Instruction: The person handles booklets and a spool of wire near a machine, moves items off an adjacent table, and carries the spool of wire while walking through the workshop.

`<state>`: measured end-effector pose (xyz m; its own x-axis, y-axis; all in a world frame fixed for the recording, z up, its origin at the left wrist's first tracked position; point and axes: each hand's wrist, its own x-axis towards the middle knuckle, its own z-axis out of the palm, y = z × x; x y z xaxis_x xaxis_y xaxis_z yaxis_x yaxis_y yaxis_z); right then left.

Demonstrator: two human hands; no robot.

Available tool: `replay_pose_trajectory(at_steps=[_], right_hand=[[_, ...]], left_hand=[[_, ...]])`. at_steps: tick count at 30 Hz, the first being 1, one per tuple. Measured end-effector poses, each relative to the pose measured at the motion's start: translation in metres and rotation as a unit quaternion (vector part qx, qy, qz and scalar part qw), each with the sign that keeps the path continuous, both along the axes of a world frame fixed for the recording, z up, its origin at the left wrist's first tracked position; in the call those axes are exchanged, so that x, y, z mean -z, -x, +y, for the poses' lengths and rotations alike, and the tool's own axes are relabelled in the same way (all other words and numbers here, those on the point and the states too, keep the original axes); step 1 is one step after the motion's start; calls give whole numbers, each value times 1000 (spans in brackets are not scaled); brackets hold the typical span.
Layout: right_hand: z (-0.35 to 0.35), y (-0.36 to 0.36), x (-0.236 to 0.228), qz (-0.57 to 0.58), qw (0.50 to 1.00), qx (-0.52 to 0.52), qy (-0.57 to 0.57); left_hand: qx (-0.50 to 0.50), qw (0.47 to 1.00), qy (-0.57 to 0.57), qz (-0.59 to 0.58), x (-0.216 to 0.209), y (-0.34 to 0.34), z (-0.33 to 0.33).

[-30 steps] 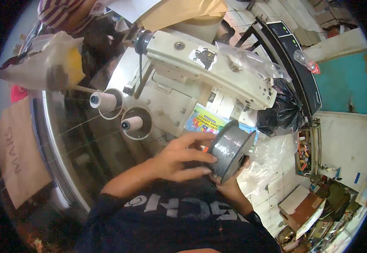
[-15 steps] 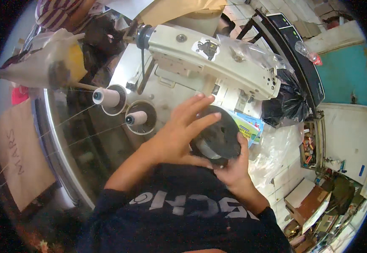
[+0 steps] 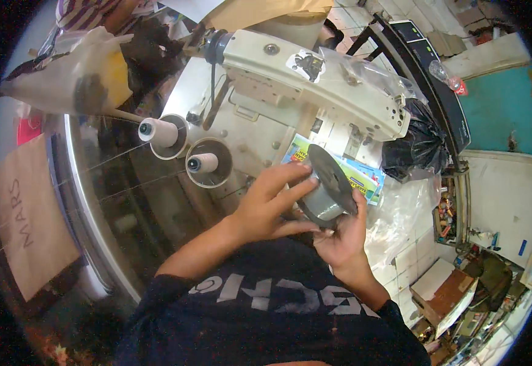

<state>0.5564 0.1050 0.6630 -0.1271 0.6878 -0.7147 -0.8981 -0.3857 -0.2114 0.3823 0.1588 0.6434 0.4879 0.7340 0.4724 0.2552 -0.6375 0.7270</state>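
Between my two hands is a large spool (image 3: 325, 200) with dark round flanges and shiny grey material wound round its core. It is tilted, one flange facing up and to the right. My left hand (image 3: 269, 204) is closed round its left side, with the fingertips against the winding and the thumb underneath. My right hand (image 3: 344, 241) grips the right flange from below, with some of its fingers hidden behind the spool. Just beyond the spool, colourful printed cards (image 3: 366, 183) lie on the bed of a cream sewing machine (image 3: 333, 82).
Two white thread cones (image 3: 159, 133) stand in round holders left of the machine. A black plastic bag (image 3: 415, 143) and clear plastic sheeting (image 3: 400, 210) are to the right. Brown cardboard (image 3: 31, 213) is at far left. A person's striped sleeve (image 3: 86, 13) shows at the top left.
The spool has turned, so its upper flange now faces more to the right and more of the grey winding shows. My left fingers have moved down from the flange to the winding.
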Motion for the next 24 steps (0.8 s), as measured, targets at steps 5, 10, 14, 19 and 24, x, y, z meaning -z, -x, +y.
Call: replay_pose_trajectory(at_steps=[5, 10, 14, 19, 24], right_hand=[[-2, 2, 0, 7, 1000, 11, 17], [-5, 2, 2, -7, 999, 3, 34], [-7, 3, 4, -12, 1000, 4, 17], [-11, 4, 4, -2, 999, 8, 32], [-8, 7, -2, -7, 996, 38, 79]], left_hand=[[12, 1000, 5, -22, 6, 2, -1], [14, 999, 11, -46, 9, 2, -2], [20, 999, 6, -44, 8, 2, -2], [18, 999, 6, -47, 9, 4, -5], [0, 1000, 4, -28, 14, 8, -7]])
